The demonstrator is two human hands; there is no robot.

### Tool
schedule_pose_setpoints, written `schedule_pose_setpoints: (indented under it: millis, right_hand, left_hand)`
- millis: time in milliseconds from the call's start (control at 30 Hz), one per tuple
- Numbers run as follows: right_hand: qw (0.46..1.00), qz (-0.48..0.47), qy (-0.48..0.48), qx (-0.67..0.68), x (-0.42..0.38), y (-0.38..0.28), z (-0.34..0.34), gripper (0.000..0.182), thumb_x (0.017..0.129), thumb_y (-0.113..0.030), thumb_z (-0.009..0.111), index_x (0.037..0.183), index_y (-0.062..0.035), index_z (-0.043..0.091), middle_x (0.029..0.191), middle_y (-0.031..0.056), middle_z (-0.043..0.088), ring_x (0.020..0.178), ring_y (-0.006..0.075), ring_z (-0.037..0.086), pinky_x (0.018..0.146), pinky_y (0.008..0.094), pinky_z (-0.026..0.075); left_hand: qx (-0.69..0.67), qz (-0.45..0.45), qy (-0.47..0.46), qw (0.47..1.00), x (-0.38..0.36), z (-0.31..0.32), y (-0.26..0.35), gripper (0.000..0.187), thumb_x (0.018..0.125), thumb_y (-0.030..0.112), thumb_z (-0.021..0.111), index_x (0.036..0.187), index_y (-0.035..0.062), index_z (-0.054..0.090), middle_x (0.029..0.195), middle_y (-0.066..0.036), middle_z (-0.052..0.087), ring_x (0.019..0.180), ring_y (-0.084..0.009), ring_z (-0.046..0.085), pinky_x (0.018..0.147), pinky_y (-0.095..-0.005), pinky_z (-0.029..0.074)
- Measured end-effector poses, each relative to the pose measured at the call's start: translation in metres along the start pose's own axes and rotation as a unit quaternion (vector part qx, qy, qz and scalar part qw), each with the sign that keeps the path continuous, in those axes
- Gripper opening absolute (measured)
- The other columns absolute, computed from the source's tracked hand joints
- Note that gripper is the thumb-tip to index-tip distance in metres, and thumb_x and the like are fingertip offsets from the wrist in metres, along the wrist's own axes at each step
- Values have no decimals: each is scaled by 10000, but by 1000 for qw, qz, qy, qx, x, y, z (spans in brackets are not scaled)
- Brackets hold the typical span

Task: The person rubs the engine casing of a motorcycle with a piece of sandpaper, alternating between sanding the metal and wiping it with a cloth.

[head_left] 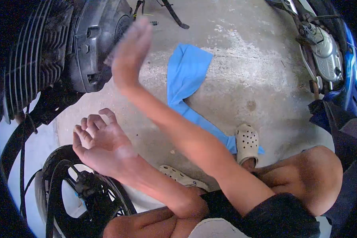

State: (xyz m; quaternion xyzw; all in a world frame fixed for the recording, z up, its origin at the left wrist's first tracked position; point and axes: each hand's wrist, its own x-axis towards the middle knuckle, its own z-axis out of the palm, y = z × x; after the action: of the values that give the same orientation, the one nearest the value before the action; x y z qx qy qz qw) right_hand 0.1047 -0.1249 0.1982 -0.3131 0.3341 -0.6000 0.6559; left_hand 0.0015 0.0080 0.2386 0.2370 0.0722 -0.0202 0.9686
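Note:
My left hand (101, 141) is raised with the palm turned up, its fingers loosely bent and apart, and nothing lies in it. Below it is a spoked motorcycle wheel (61, 158) with a black tyre. My right hand (133, 51) reaches forward beside the grey engine cover (94, 45) of the motorcycle on the left. Motion smears its fingers, and whether it touches the cover cannot be made out. A blue cloth (188, 73) lies folded and twisted on the floor, partly hidden behind my right forearm.
Finned engine cylinder (33, 59) stands at upper left. A second motorcycle, with a silver engine case (325, 53) and blue bodywork (353, 67), is at right. A black stand leg (174, 16) rests on the concrete floor (250, 79). My feet wear cream clogs (248, 139).

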Motion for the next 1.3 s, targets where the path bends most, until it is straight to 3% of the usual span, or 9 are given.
schedule_pose_setpoints:
  millis: [33,267,300,400,567,700,1167,1267,1300]
  right_hand:
    - [980,-163,-21,-112,12,1,6,321,1027,-232,387,841,23,446,747,166,471,730,340,490,700,432,385]
    - [900,-391,-162,-107,31,15,-17,359,1035,-266,353,837,25,423,714,139,412,672,229,419,619,400,341]
    - [933,-299,-195,-51,28,15,-20,234,990,-162,406,932,45,498,806,228,442,740,417,441,649,478,336]
    - [904,-348,-225,-99,42,18,-17,242,990,-163,397,977,52,507,802,238,436,744,411,449,656,486,332]
    - [920,-302,-235,-87,37,23,-15,263,998,-180,381,1020,58,493,869,233,442,806,390,450,712,465,332]
    - [927,-295,-228,-53,20,15,-22,289,1006,-197,366,1064,63,479,935,229,447,869,369,451,769,444,331]
    - [965,-174,-193,28,45,41,2,403,1034,-257,311,1217,83,429,1168,214,468,1089,297,455,967,371,329]
    - [963,-174,-192,68,40,38,1,430,1040,-270,300,1250,87,419,1218,211,472,1137,282,455,1009,355,328]
    - [942,-270,-198,7,48,33,2,431,1046,-281,313,1231,93,424,1181,175,489,1119,231,465,1000,317,333]
  left_hand:
    - [28,4,13,1000,-4,4,-7,128,885,132,532,966,56,468,818,-60,506,768,-175,510,880,-458,400]
    - [55,18,40,998,-4,0,-14,150,893,194,538,961,78,470,810,-27,513,785,-148,525,857,-416,421]
    - [38,0,39,999,-3,0,-15,149,894,197,536,957,78,471,813,-26,514,788,-149,524,856,-416,420]
    - [35,-14,56,998,-2,-2,-20,144,895,196,528,956,78,472,816,-29,514,792,-153,519,853,-416,418]
    - [8,-13,103,995,-3,-13,-23,136,901,189,520,950,71,473,819,-40,507,791,-159,514,854,-420,418]
    - [-10,-16,53,998,-4,-11,-22,124,910,177,515,951,66,477,818,-37,497,802,-155,509,881,-422,411]
    - [-22,-34,80,996,-5,-19,-26,109,907,146,498,935,41,497,846,-60,508,803,-178,512,891,-452,392]
    - [-23,-39,73,996,-1,-11,-28,117,925,183,494,925,67,490,830,-27,507,792,-148,500,882,-418,405]
    - [-41,-39,59,997,0,-11,-25,114,923,182,498,925,68,490,828,-29,505,791,-148,499,887,-419,402]
